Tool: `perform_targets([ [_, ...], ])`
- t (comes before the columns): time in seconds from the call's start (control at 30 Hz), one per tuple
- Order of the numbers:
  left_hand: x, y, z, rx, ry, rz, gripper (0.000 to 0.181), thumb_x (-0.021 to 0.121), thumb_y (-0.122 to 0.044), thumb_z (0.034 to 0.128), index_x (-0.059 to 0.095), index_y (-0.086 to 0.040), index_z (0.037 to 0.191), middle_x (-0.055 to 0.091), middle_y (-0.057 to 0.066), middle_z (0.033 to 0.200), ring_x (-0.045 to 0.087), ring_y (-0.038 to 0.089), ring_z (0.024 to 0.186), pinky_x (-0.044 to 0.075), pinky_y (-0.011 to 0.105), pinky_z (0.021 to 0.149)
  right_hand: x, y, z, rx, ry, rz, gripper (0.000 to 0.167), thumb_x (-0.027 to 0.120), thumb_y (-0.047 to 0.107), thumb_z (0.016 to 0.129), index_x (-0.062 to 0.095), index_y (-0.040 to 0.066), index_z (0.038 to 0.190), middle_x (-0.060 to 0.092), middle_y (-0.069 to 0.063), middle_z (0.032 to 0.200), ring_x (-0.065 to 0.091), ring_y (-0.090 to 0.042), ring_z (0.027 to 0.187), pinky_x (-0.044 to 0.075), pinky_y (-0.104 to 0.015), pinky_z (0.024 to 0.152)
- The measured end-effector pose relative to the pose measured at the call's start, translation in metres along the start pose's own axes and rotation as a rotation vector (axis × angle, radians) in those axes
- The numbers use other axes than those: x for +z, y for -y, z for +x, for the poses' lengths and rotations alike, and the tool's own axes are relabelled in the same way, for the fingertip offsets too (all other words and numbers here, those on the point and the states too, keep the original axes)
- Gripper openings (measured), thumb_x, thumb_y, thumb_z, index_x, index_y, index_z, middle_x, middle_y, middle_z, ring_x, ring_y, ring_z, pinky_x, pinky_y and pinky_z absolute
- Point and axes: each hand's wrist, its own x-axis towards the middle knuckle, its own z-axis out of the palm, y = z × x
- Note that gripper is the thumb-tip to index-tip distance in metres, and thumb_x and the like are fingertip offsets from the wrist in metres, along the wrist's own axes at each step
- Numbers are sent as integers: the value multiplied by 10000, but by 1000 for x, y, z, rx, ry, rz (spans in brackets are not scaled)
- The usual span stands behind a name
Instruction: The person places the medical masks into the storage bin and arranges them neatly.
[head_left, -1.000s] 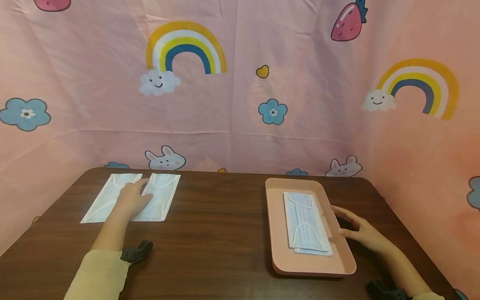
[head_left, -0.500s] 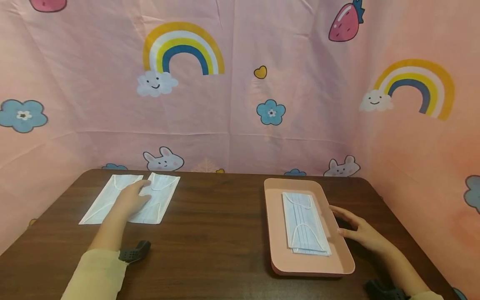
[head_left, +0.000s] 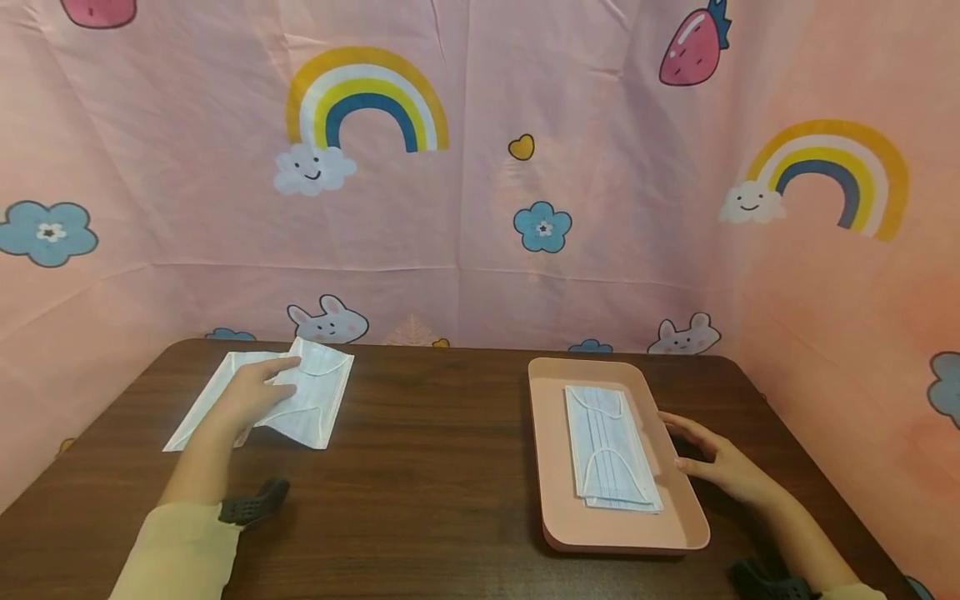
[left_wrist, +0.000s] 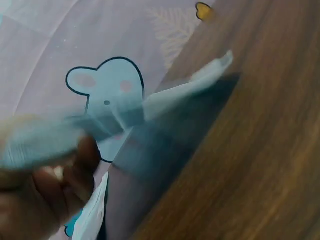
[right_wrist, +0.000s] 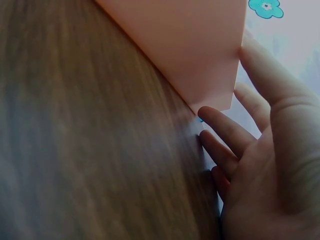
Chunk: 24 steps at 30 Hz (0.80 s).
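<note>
Between thumb and fingers, the left hand [head_left: 251, 396] pinches a pale blue face mask [head_left: 318, 392], which is bent and lifted off the table in the left wrist view. Another mask [head_left: 206, 400] lies flat, partly behind that hand and forearm. Inside the pink tray [head_left: 551, 512] are stacked masks [head_left: 611, 446] with white ear loops. The right hand [head_left: 723, 467] touches the tray's right side with spread, relaxed fingers. In the right wrist view, fingertips of the right hand [right_wrist: 265, 145] meet the edge of the tray [right_wrist: 200, 45].
A brown wooden table [head_left: 427, 467] carries everything, with the masks at the left and the tray at the right. Patterned pink cloth [head_left: 480, 200] hangs behind and beside it. Each wrist wears a dark device [head_left: 255, 504].
The left hand has drawn slightly toward the left, and the mask in its fingers has gone from flat to bent and raised. The right hand and tray stay where they were.
</note>
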Motion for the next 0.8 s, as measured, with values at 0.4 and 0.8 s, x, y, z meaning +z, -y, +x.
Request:
perform_targets([
  [0.4,5,-20,-4,30,-141,-343,655,604,-294,953,299,-115,1504,145,210,1548,63,462,1395,81,684,1038,1,-2,-4,-10,-6,-8,603,605,-13,888,378,28,1446,427,-272,1378,427,31,1195,424,-239,893],
  [0.8,13,-43,0,138,-143,-628,690,642,-143,930,276,-126,1514,61,43,1593,-64,323,1426,-55,535,1096,4,-3,-3,-3,-4,-12,613,602,2,896,363,48,1459,421,-253,1391,420,32,1194,435,-265,882],
])
